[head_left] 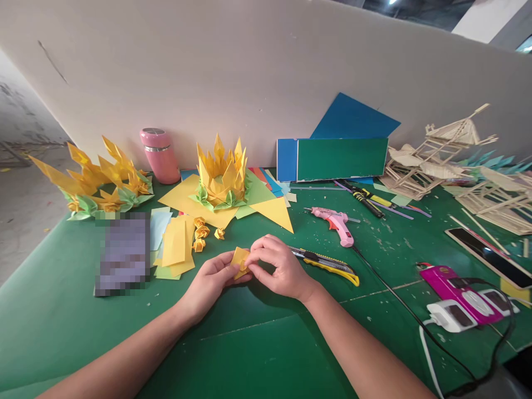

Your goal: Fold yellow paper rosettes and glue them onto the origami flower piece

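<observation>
A small folded piece of yellow paper [240, 260] is held between my two hands above the green table. My left hand [216, 275] grips it from the left, thumb on top and fingers beneath. The fingertips of my right hand [279, 267] pinch its right edge, hiding part of the fold. Just beyond my left hand lie several small folded paper roses [200, 230] in orange-yellow. Sheets of yellow paper [174, 244] are stacked to their left. A yellow utility knife [328, 263] rests beside my right hand.
Behind my hands stands a yellow paper lotus [220, 180]; a larger paper crown [110, 180] sits at left near a pink thermos [161, 156]. Rightward are a pink glue gun [334, 221], its cord, a magenta power strip [463, 293], a phone [490, 256] and wooden stick models [432, 160].
</observation>
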{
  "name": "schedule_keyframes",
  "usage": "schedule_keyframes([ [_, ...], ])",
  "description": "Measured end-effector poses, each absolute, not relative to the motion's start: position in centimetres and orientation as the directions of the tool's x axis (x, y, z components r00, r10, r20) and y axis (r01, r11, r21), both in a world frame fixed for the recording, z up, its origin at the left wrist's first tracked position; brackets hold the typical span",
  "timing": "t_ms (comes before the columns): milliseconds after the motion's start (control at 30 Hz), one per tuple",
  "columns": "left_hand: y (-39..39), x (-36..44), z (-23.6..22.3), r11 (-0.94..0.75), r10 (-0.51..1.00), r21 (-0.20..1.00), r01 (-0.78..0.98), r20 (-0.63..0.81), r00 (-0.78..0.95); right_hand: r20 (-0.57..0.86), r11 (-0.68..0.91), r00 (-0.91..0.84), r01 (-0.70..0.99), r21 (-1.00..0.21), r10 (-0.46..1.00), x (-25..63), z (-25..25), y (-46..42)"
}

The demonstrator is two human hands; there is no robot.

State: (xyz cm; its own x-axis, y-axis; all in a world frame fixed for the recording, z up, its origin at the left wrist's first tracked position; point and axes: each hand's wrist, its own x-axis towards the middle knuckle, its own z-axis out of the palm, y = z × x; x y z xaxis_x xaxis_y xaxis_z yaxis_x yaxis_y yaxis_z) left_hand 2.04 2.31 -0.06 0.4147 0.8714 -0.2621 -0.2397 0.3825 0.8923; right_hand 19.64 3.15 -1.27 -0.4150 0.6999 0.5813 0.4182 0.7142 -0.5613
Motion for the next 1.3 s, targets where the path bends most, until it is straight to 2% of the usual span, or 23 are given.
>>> schedule_keyframes([
  [267, 2.4, 2.1, 0.1, 0.349, 0.887, 0.911, -0.218, -0.246, 0.391, 0.559, 0.712, -0.44, 0.428, -0.557, 0.703, 19.4, -1.1, 3.2],
  [967, 2.1, 2.3, -0.2, 0.316, 0.887, 0.923, -0.219, -0.205, 0.414, 0.5, 0.601, -0.335, 0.424, -0.677, 0.799, 18.6, -1.7, 3.2],
  [1133, 2.1, 2.5, 0.2, 0.323, 0.899, 0.93, -0.178, -0.242, 0.366, 0.47, 0.561, -0.31, 0.382, -0.735, 0.827, 18.4, -1.5, 2.9],
  [1300, 2.0, 2.7, 0.3, 0.308, 0.911, 0.937, -0.167, -0.24, 0.335, 0.427, 0.474, -0.221, 0.252, -0.843, 0.877, 18.3, -1.5, 2.7],
])
